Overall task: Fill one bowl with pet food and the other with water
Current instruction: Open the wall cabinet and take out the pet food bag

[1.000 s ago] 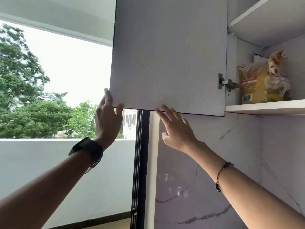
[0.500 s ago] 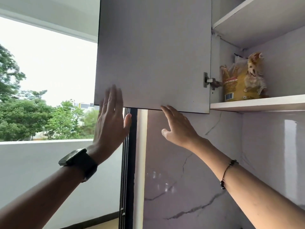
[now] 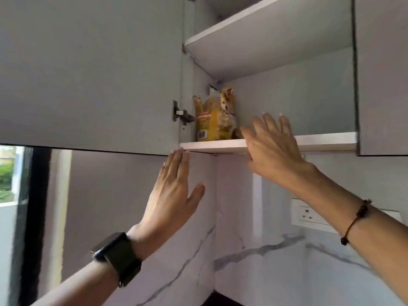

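Hands both raised at the open grey wall cabinet, nothing held. Left hand (image 3: 174,191), black watch on the wrist, flat with fingers straight and together, fingertips just under the bottom edge of the swung-out grey cabinet door (image 3: 88,74), at about 9 o'clock from the white lower shelf (image 3: 326,141). Right hand (image 3: 271,146), thin dark cord bracelet on the wrist, fingers spread and straight, reaching over the shelf's front edge. Yellow plastic pet food bag with a dog printed on it (image 3: 213,121) stands upright at the left end of that shelf, near the door hinge, at about 10 o'clock from the right hand and just beside its fingers; cannot tell if they touch. Upper shelf looks bare from here. No bowls in view. Bag looks like crinkly soft film, likely slippery and floppy, weight shifting as kibble moves; small enough to seem light. Best hold is probably round the middle of the body with the right hand, the left coming under the base. White wall socket (image 3: 309,214) at 4 o'clock, on the marbled wall.
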Demonstrator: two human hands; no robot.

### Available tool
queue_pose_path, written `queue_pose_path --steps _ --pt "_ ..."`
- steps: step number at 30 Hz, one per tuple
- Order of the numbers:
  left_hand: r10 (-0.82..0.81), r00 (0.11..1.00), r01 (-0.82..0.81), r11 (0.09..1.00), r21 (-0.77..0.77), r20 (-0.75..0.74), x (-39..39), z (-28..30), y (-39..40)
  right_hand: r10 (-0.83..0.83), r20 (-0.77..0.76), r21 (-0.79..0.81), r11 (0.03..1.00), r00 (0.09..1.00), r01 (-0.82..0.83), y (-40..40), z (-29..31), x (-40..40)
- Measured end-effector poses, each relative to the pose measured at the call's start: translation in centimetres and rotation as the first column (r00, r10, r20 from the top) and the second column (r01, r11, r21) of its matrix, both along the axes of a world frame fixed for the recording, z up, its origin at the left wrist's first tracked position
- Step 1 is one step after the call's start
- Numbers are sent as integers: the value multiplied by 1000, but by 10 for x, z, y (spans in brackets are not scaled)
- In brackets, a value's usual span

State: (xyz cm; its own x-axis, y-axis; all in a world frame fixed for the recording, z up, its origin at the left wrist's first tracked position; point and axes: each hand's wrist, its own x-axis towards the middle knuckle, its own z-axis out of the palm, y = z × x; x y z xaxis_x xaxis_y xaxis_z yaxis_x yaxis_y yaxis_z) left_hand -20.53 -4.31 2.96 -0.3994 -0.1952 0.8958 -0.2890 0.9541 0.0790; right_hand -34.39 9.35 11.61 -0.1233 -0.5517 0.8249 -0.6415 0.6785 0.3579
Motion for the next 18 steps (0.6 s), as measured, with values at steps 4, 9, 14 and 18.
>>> queue_pose_path --steps 4,9,14,18 --pt "-193 981 190 979 71 33 -65 4 42 -346 -87 52 935 934 351 57 20 -26" --pt "-453 892 451 890 69 14 -130 9 103 -566 -240 164 777 788 608 112 35 -52" --pt "-688 720 694 716 72 -95 -169 14 166 -424 -568 201 760 706 618 129 32 -63" --pt "-776 430 901 403 163 -461 -178 20 194 -298 -614 244 809 731 534 137 37 -55"
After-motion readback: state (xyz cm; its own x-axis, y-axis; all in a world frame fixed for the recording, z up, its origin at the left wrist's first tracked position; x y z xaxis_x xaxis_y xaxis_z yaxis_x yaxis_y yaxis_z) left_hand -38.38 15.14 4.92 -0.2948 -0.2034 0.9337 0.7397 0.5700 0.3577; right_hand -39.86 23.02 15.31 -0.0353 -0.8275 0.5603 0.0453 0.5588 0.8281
